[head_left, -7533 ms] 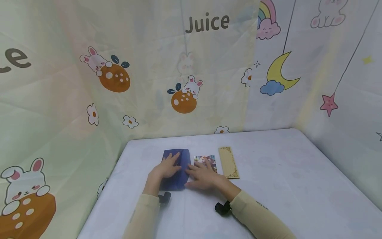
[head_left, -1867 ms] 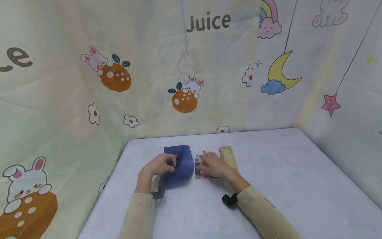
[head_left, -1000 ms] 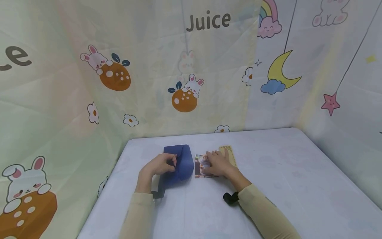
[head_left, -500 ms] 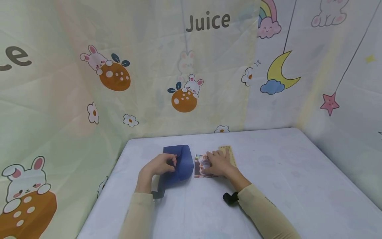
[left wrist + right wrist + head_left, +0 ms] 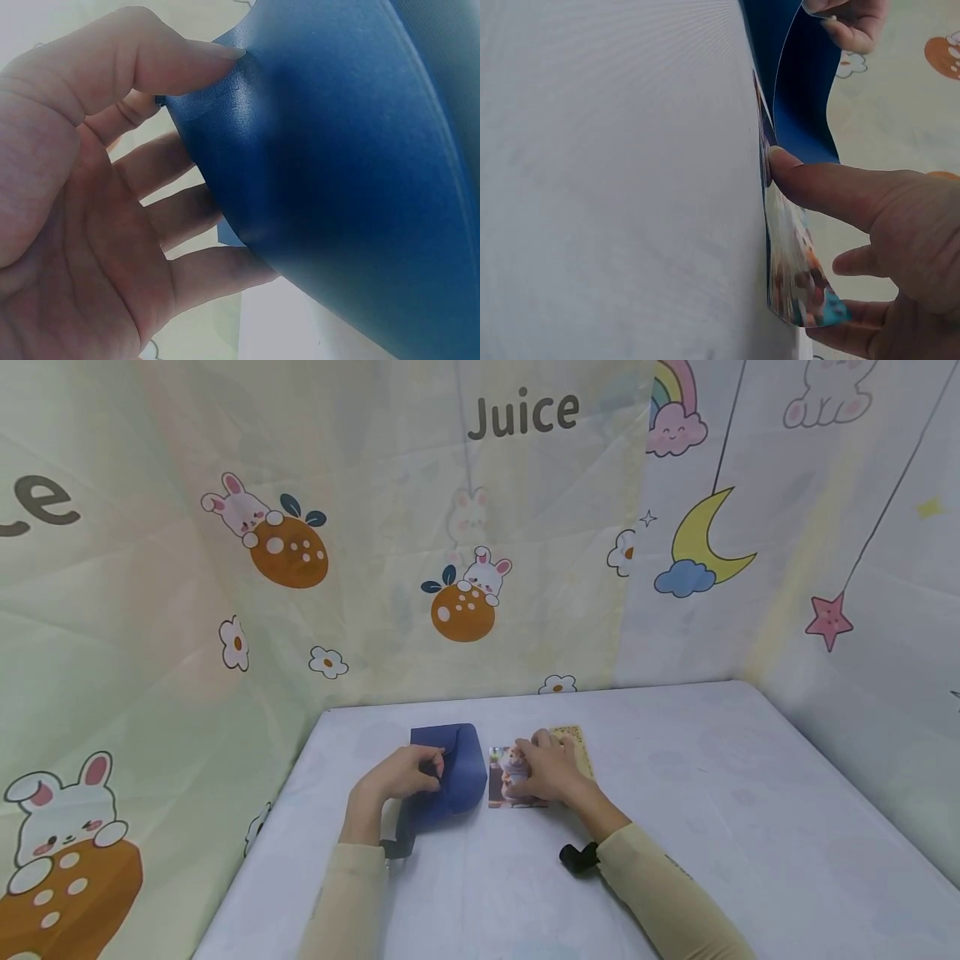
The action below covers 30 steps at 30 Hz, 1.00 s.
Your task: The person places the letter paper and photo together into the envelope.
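My left hand [image 5: 397, 772] pinches an edge of a dark blue envelope [image 5: 467, 772]. In the left wrist view the thumb lies on the envelope's outer face [image 5: 322, 127], with the other fingers behind its edge. The paper bows upward there, and the right wrist view shows a gap below the lifted layer. Just to the right, a photo card [image 5: 504, 787] with a furry cartoon animal lies on the table. My right hand [image 5: 555, 770] grips this card, thumb at its near side and fingers curled over its far side. In the right wrist view the card [image 5: 791, 262] bends slightly.
A beige strip card [image 5: 576, 735] with an ornate border lies behind my right hand, partly covered by it. The white table [image 5: 712, 827] meets patterned cloth walls [image 5: 390, 610] at the back and sides. A black wrist camera [image 5: 579, 858] hangs beneath the right forearm.
Earlier both hands lay spread, the left on the flat envelope. Since then the left has lifted the envelope's edge, and the right has shifted right and curled its fingers round the photo card.
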Each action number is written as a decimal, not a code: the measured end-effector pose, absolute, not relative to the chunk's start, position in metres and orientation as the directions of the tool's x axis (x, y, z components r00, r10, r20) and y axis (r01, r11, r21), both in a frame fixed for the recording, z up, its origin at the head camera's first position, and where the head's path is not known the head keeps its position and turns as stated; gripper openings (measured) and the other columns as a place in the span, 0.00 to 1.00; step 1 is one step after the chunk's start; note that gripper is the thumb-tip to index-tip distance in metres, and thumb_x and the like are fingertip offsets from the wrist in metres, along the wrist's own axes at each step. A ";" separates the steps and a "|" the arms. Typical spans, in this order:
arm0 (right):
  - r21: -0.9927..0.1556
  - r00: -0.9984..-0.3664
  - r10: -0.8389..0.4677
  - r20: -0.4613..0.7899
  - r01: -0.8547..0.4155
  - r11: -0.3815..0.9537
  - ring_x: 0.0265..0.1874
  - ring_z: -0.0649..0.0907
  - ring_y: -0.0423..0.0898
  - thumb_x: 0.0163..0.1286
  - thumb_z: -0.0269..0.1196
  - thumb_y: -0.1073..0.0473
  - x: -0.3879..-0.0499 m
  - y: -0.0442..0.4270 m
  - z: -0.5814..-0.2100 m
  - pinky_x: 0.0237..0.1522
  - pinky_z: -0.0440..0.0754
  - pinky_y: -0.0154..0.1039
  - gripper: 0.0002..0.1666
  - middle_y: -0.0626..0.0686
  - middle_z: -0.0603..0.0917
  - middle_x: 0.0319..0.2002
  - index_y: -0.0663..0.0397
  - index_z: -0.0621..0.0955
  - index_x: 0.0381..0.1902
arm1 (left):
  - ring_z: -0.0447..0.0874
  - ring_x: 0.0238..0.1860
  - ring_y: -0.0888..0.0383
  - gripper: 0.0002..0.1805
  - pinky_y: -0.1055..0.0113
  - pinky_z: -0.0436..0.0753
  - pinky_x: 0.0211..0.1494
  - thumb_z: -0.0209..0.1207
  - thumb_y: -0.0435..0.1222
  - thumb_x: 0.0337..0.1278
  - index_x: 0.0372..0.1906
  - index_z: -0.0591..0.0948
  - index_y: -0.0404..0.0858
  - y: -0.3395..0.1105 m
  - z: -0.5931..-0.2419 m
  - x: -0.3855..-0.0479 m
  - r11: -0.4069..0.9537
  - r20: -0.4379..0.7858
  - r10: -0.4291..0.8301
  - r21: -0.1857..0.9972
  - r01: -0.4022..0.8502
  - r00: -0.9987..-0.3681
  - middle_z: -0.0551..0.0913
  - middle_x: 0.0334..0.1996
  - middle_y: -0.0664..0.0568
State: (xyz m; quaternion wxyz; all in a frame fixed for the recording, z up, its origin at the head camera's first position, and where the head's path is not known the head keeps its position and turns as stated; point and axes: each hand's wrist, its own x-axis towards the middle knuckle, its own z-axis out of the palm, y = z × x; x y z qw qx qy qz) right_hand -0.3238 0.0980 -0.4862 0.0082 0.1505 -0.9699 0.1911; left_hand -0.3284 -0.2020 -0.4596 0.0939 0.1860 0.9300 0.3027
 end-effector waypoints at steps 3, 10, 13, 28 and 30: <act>-0.453 -0.959 -0.279 0.059 -0.275 0.848 0.59 0.74 0.58 0.53 0.81 0.41 -0.323 0.096 -0.485 0.66 0.69 0.58 0.55 0.60 0.69 0.67 0.49 0.72 0.75 | 0.78 0.49 0.52 0.10 0.60 0.75 0.42 0.68 0.30 0.54 0.32 0.80 0.49 -0.202 -0.459 -0.328 0.749 -0.067 0.401 0.599 0.285 -0.914 0.77 0.72 0.44; -0.571 -0.954 -0.292 0.060 -0.273 0.774 0.62 0.79 0.58 0.54 0.81 0.57 -0.324 0.094 -0.485 0.64 0.79 0.52 0.49 0.65 0.58 0.78 0.51 0.73 0.72 | 0.78 0.49 0.52 0.10 0.60 0.75 0.42 0.68 0.30 0.55 0.32 0.81 0.49 -0.201 -0.458 -0.328 0.752 -0.078 0.397 0.599 0.275 -0.915 0.77 0.72 0.44; -0.574 -0.955 -0.291 0.051 -0.267 0.774 0.64 0.78 0.58 0.55 0.81 0.58 -0.324 0.093 -0.484 0.65 0.78 0.53 0.49 0.65 0.58 0.79 0.51 0.72 0.72 | 0.78 0.50 0.52 0.10 0.60 0.75 0.41 0.69 0.30 0.54 0.32 0.80 0.48 -0.200 -0.459 -0.328 0.753 -0.078 0.396 0.599 0.274 -0.915 0.77 0.72 0.44; -0.572 -0.952 -0.295 0.075 -0.283 0.769 0.63 0.79 0.57 0.54 0.80 0.63 -0.326 0.092 -0.485 0.63 0.80 0.51 0.43 0.66 0.61 0.79 0.57 0.76 0.67 | 0.78 0.51 0.51 0.10 0.60 0.75 0.42 0.68 0.31 0.55 0.33 0.80 0.49 -0.200 -0.457 -0.326 0.754 -0.085 0.404 0.595 0.279 -0.911 0.76 0.72 0.44; -0.569 -0.952 -0.296 0.079 -0.287 0.771 0.65 0.78 0.59 0.54 0.80 0.64 -0.327 0.093 -0.484 0.65 0.79 0.51 0.43 0.67 0.61 0.79 0.59 0.76 0.67 | 0.78 0.50 0.51 0.10 0.60 0.75 0.41 0.68 0.31 0.54 0.33 0.80 0.49 -0.200 -0.456 -0.326 0.752 -0.082 0.407 0.595 0.283 -0.910 0.76 0.72 0.43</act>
